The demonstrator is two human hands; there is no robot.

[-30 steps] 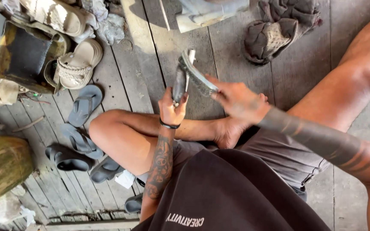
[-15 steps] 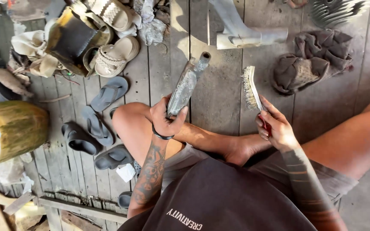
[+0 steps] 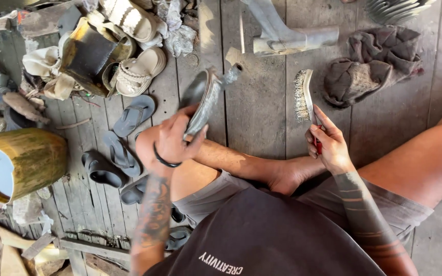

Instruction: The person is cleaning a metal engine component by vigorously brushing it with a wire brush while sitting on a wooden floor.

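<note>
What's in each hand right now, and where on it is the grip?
Left hand grips the lower end of a curved grey metal part. Right hand grips the wire brush by its red handle, bristle end raised.

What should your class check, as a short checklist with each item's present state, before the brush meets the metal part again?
1. Left hand grips the grey metal part: ok.
2. Right hand holds the wire brush by its handle: ok.
3. Brush bristles face the part: ok.
4. Brush and part apart, with bare floor planks showing between them: ok.
5. Part's surface clean enough: cannot tell.
</note>
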